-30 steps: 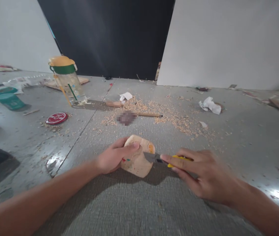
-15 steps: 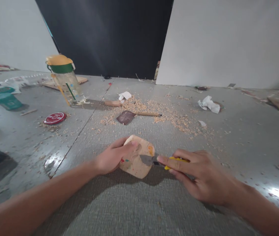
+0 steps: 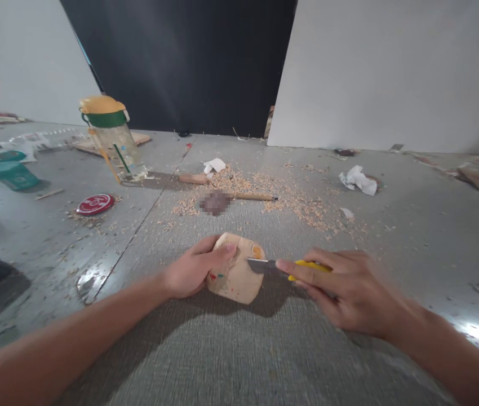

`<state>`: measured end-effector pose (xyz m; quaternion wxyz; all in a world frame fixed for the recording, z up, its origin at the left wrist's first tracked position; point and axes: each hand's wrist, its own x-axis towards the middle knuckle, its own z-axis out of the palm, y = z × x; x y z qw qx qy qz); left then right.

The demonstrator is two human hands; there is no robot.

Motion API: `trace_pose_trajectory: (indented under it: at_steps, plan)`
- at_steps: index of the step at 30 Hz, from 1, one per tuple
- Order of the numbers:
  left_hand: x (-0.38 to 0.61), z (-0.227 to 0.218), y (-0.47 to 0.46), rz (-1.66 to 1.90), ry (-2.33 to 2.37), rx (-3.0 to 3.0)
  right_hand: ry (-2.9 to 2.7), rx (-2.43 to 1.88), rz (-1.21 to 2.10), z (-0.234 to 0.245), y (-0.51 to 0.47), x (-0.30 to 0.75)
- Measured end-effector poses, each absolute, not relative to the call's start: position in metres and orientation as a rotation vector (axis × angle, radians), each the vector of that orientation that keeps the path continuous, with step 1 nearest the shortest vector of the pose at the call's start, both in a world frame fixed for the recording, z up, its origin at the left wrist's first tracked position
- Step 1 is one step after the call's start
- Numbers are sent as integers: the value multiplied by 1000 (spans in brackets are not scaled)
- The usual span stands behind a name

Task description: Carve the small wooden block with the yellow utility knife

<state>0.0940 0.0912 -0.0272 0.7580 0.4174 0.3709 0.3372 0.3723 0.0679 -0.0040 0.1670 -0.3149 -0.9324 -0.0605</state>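
Note:
My left hand (image 3: pixel 195 268) grips a pale, rounded slab (image 3: pixel 237 282) by its left side, thumb on the upper face. Orange, red and green paint-like marks dot that face; I cannot tell what the slab is made of. A yellow-handled utility knife (image 3: pixel 311 268) is held in my right hand (image 3: pixel 345 290), with the fingers wrapped round it and the index finger stretched toward the blade. Its grey blade lies over the slab's right part, just below the orange mark; whether the edge touches the surface is unclear. The fingers of my left hand behind the slab are hidden.
Beyond the hands, wood shavings (image 3: pixel 239 183) surround a thin wooden-handled tool (image 3: pixel 256 197) and another wooden handle (image 3: pixel 193 178). Leftward are a red round lid (image 3: pixel 94 204), a bottle with a yellow lid (image 3: pixel 115 141) and a teal container (image 3: pixel 13 175). Crumpled tissue (image 3: pixel 360 180) lies right.
My right hand has shifted slightly up and right, and the knife blade has turned, showing a narrower face and less overlap with the slab. The slab has moved a little right.

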Motion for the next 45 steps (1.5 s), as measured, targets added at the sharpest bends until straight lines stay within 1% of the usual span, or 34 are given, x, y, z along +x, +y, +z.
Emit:
trace_pose_trajectory:
  at_steps: [6, 11, 13, 18, 22, 27, 34, 39, 45]
  plan:
    - [95, -25, 91, 741, 769, 895, -2654, -875, -255, -5, 73, 381]
    - [92, -23, 90, 682, 796, 941, -2403, -1094, -383, 0, 89, 413]
    - [92, -22, 90, 699, 789, 923, -2361, -1122, -342, 3, 91, 418]
    - [94, -19, 89, 702, 812, 939, -2563, -1022, -14, 7, 73, 390]
    - [92, -23, 89, 688, 831, 1002, -2649, -964, 90, 7, 61, 371]
    - [91, -27, 89, 678, 856, 1055, -2686, -912, 126, 4, 59, 367]
    - [93, -22, 88, 651, 826, 1141, -2687, -923, 40, 4, 55, 360]
    - [90, -21, 90, 604, 905, 1176, -2667, -897, 0, 4, 59, 364]
    - [90, -25, 89, 629, 814, 1192, -2637, -860, -18, 6, 67, 373]
